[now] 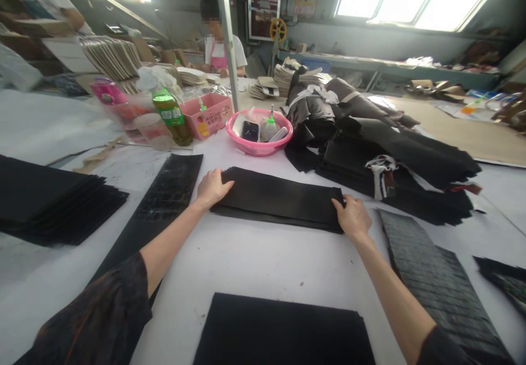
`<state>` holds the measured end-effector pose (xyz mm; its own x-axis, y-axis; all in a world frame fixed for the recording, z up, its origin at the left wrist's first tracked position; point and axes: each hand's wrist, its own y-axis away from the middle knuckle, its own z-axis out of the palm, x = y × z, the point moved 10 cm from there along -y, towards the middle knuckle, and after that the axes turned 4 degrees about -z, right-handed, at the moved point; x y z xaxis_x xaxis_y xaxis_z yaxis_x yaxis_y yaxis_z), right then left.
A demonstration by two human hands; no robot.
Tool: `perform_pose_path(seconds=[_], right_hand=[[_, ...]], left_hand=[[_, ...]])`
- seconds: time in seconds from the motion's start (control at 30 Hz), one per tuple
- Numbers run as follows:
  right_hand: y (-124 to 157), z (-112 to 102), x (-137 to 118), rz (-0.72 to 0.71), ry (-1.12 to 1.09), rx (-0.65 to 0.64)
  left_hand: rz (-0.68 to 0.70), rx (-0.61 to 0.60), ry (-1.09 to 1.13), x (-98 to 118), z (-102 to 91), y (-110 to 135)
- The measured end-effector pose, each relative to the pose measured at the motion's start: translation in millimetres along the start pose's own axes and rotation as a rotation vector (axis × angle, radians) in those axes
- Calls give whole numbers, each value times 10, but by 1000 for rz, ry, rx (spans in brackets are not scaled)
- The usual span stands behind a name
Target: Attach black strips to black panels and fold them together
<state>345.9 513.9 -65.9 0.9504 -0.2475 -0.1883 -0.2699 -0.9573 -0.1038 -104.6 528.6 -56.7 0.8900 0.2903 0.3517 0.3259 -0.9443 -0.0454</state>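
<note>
A stack of black rectangular sheets (pixel 283 196) lies across the middle of the white table, its layers showing along the near edge. My left hand (pixel 213 188) grips its left end, thumb on top. At the right end my right hand (pixel 353 215) holds the stack, the thumb on the upper face and the other fingers mostly hidden. Closer to me is another black sheet or pile (pixel 283 332), cut off by the bottom of the view. A long black strip (pixel 172 189) with a patterned surface runs under my left forearm.
Black sheets are piled at left (pixel 49 200). Grey-black textured strips (pixel 427 261) lie right. Behind are a pink basin (pixel 259 148) with a phone, a green-labelled bottle (pixel 170 115), a pink box (pixel 209 115) and heaped dark material (pixel 394 151). A metal post (pixel 229 41) and a seated person (pixel 222 47) stand beyond.
</note>
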Motion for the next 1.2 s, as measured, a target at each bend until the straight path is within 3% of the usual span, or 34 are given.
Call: perform_pose_path(seconds=[0.17, 0.3, 0.4, 0.5, 0.6, 0.73, 0.87, 1.0, 1.2], right_hand=[[13, 1, -95, -92, 46, -13], [-19, -56, -39, -87, 28, -19], [104, -220, -91, -164, 75, 108], [391, -340, -387, -397, 96, 263], [714, -315, -841, -614, 40, 292], [1067, -207, -1587, -791, 13, 269], [1224, -40, -2142, -860, 47, 238], [1208, 113, -2346, -911, 107, 190], [1163, 192, -2386, -994, 191, 136]], left_hand=[[41, 9, -15, 55, -32, 160], [95, 8, 4, 2, -182, 300], [162, -9, 28, -83, -374, 550], [251, -57, 43, -158, -530, 952], [343, -84, 19, -164, -588, 1377], [430, -65, -54, -15, -468, 1689], [460, -21, -135, 201, -250, 1686], [446, 34, -204, 284, -105, 1595], [464, 81, -277, 278, 25, 1569]])
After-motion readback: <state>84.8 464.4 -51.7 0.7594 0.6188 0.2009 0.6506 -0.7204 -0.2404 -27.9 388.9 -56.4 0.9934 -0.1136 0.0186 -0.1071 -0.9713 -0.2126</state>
